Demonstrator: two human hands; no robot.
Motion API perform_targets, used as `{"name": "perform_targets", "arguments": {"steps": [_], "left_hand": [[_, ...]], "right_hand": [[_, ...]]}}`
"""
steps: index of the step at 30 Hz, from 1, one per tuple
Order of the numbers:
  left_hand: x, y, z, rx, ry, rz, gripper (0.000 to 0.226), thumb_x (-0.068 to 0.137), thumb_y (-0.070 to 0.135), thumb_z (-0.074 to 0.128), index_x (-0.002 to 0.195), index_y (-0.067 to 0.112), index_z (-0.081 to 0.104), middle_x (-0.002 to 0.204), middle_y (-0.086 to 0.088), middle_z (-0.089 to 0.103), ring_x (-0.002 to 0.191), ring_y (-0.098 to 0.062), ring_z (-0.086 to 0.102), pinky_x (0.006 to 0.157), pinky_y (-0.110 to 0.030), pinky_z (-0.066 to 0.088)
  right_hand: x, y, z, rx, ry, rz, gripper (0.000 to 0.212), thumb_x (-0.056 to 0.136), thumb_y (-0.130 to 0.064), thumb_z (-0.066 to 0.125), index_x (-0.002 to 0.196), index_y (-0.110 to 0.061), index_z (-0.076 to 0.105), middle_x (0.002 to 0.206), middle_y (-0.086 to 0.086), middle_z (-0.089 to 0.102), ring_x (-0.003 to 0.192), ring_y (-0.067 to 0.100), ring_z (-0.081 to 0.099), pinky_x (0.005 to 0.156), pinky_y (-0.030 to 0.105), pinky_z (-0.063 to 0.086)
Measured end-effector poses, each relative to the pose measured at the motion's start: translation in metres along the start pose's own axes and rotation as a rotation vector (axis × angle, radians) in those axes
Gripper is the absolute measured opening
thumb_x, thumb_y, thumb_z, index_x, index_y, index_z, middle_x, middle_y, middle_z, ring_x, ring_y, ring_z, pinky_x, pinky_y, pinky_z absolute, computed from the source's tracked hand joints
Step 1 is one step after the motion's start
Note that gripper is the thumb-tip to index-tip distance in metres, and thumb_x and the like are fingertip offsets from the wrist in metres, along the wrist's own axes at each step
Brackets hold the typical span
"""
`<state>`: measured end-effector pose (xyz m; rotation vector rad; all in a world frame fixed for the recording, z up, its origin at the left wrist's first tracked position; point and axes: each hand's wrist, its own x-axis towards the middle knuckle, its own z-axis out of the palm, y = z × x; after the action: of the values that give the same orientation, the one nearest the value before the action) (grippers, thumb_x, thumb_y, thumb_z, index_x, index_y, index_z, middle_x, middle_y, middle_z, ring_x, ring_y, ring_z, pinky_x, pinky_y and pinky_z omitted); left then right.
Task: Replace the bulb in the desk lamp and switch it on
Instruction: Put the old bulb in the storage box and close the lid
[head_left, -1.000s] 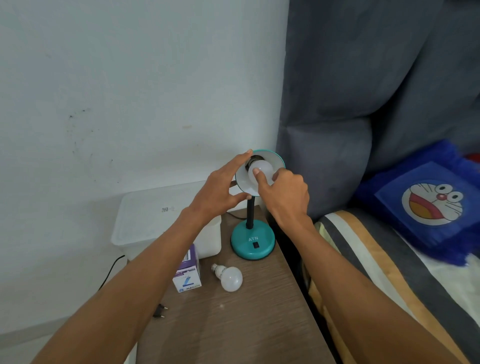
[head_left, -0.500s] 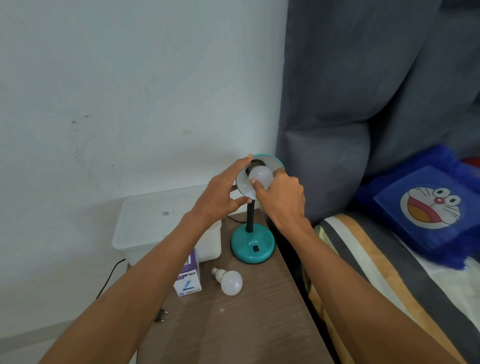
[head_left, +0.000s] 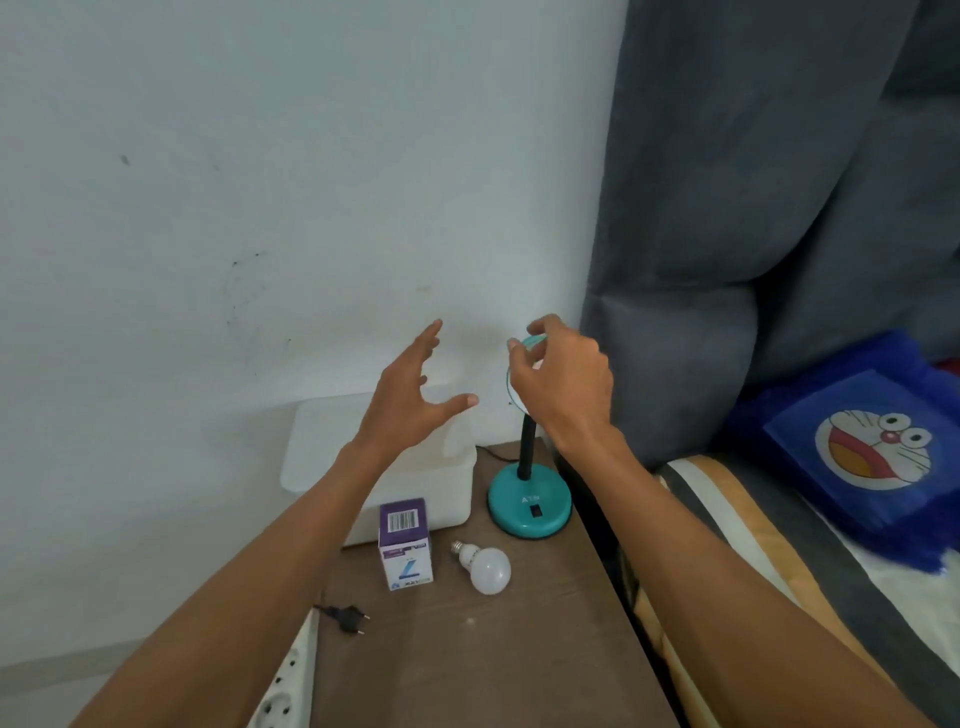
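Left hand (head_left: 410, 400) spread wide in air, right hand (head_left: 563, 382) gripping teal lamp shade (head_left: 535, 340), loose bulb (head_left: 485, 569) on table (head_left: 467, 665)

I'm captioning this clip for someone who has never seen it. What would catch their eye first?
Two bare forearms reach in: the right hand grips the teal lamp's shade at centre, while the left hand hovers open beside it. Below, a loose white bulb lies on the brown table next to a purple bulb box. A blue cartoon pillow sits far right.
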<state>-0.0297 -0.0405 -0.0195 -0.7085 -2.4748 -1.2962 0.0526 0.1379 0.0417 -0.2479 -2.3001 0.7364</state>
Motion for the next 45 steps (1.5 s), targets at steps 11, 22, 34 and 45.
{"name": "perform_targets", "arguments": {"steps": [11, 22, 34, 45], "left_hand": [[-0.069, -0.085, -0.092, 0.137, 0.113, -0.410, 0.103, 0.069, 0.063, 0.085, 0.154, 0.023, 0.042, 0.156, -0.009, 0.045, 0.143, -0.028, 0.041, 0.117, -0.046, 0.037], [-0.082, -0.137, -0.086, -0.041, -0.074, -0.467, 0.133, 0.040, 0.066, 0.098, 0.152, 0.029, 0.037, 0.148, 0.009, 0.050, 0.136, -0.015, 0.049, 0.114, -0.045, 0.043], [-0.086, -0.139, -0.080, 0.024, -0.008, -0.370, 0.121, 0.040, 0.070, 0.092, 0.143, 0.031, 0.042, 0.135, 0.010, 0.055, 0.122, -0.012, 0.052, 0.096, -0.034, 0.046], [-0.091, -0.113, -0.095, 0.011, 0.065, -0.254, 0.109, 0.049, 0.058, 0.098, 0.140, 0.039, 0.041, 0.134, 0.015, 0.054, 0.121, -0.003, 0.051, 0.091, -0.019, 0.043]], "right_hand": [[-0.035, -0.012, 0.091, 0.228, -0.556, 0.096, 0.077, 0.079, -0.047, 0.078, 0.145, -0.023, 0.047, 0.144, 0.008, 0.048, 0.133, 0.024, 0.047, 0.108, 0.039, 0.042], [-0.045, 0.032, 0.150, 0.382, -0.781, 0.173, 0.075, 0.065, -0.024, 0.094, 0.116, -0.028, 0.039, 0.107, -0.019, 0.052, 0.099, -0.004, 0.052, 0.074, 0.002, 0.041], [-0.051, 0.040, 0.158, 0.363, -0.710, 0.116, 0.103, 0.044, -0.055, 0.095, 0.131, -0.030, 0.045, 0.125, -0.010, 0.056, 0.115, 0.010, 0.053, 0.086, 0.027, 0.045], [-0.045, 0.022, 0.133, 0.385, -0.621, 0.027, 0.110, 0.044, -0.056, 0.094, 0.137, -0.029, 0.040, 0.131, -0.008, 0.052, 0.119, 0.011, 0.050, 0.093, 0.033, 0.046]]}}
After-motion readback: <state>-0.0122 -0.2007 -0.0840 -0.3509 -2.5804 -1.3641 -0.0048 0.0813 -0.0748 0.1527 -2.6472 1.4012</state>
